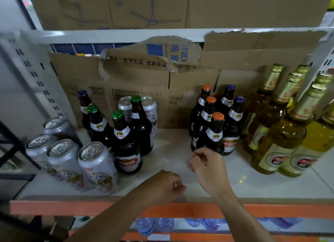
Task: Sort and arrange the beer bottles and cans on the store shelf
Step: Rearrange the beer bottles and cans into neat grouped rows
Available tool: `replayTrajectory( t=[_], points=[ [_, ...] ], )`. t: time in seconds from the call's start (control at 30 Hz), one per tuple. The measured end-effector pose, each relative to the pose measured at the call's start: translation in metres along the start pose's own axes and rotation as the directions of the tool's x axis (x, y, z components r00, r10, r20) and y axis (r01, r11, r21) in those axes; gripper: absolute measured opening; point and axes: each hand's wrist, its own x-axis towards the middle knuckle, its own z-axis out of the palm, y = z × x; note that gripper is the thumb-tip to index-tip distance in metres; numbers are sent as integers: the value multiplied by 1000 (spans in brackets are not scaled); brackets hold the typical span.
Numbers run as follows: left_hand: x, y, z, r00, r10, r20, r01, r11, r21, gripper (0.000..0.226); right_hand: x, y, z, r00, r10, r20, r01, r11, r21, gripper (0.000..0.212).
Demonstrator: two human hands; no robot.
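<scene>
Nearest were the two hands over the front of the shelf [171, 148]: the left hand [166, 184] was loosely curled and empty, and the right hand [207, 163], fingers bent and also empty, was just beside the front orange-cap bottle [216, 133]. The sorting looked partly done. The cans [97, 167] stood grouped at the left and the yellow bottles [280, 142] at the right. However, two other cans [150, 108] and one blue-cap bottle [84, 101] stood mixed among the green-cap bottles [124, 142].

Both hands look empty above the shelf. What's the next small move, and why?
Probably ease the right hand forward and take the front orange-capped bottle in its grip. That hand holds nothing and hovers just in front of the bottle's base; the left hand, also empty, sits farther back. The bare shelf to the bottle's left leaves room to shift it.
</scene>
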Motion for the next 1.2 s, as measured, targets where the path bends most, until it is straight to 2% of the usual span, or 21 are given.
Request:
replayTrajectory(
  t=[0.13, 0.3, 0.4, 0.53, 0.63, 0.73, 0.83, 0.93, 1.0, 1.2],
  points=[
    [-12, -13, -9, 994, -109, -24, 109, 994, 14, 32, 9, -6, 24, 992, -33, 120, 27, 998, 49, 25],
    [-30, -29, -18, 972, -232, -44, 233, 972, 23, 30, 25, -17, 51, 972, -93, 215, 81, 995, 60, 17],
    [-41, -35, -21, 953, -297, -64, 296, 955, -28, 29, 41, -35, 59, 968, -127, 215, 116, 991, 64, 18],
    [-54, -40, -18, 928, -364, -78, 366, 931, 8, 37, 68, -67, 69, 968, -190, 165, 173, 978, 114, 9],
    [-60, -42, -13, 931, -353, -94, 358, 933, 40, 39, 86, -92, 81, 967, -225, 116, 209, 968, 138, 17],
    [-64, -41, -12, 931, -324, -169, 333, 943, 26, 37, 91, -105, 93, 964, -255, 71, 239, 953, 184, 14],
    [-67, -44, -12, 920, -346, -183, 348, 937, -18, 39, 82, -106, 106, 930, -340, 137, 294, 914, 279, 17],
    [-70, -44, -14, 916, -367, -162, 367, 930, -31, 42, 71, -103, 121, 883, -367, 292, 268, 906, 328, 30],
    [-73, -42, -15, 916, -372, -149, 372, 928, -29, 39, 67, -104, 127, 848, -390, 359, 275, 903, 330, 29],
    [-77, -36, -18, 913, -384, -136, 381, 923, -48, 39, 63, -104, 136, 795, -499, 345, 463, 867, 187, 33]
  ],
)
